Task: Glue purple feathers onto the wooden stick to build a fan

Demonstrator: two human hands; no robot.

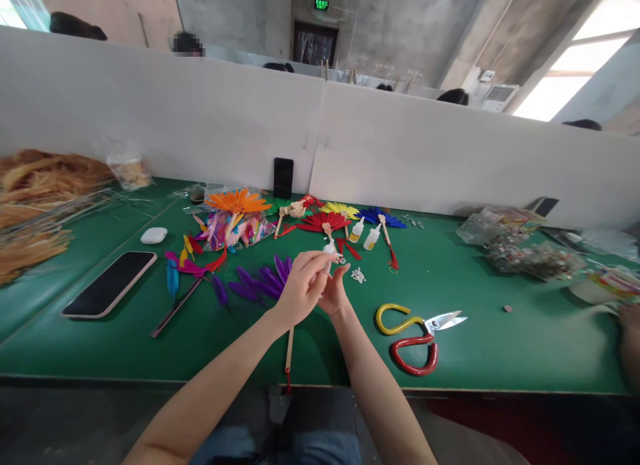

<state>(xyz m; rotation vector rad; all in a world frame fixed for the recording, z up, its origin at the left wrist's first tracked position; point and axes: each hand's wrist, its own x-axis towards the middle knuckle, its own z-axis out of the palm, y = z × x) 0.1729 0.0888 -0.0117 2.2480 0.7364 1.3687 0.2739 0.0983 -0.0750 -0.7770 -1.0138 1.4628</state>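
Observation:
My left hand (303,286) and my right hand (334,297) meet above the table, touching. The left fingers are bent and pressed together in a pinch. Of the right hand, the thumb shows raised, while most fingers are hidden behind the left; whatever lies between them cannot be made out. A small white object (329,248) appears just beyond the fingertips. Beneath my hands lies a purple feather fan (267,281), its wooden handle (289,348) pointing toward me with a red tassel at the end. Small white beads (359,275) are heaped right of my hands.
Scissors (423,335) lie on the right with blades apart. Glue bottles (371,237) stand among feather fans, including a red one (325,223). Left are a phone (111,285), loose feathers and tweezers (176,308). A white partition (450,151) closes the back; another person's arm (630,338) is far right.

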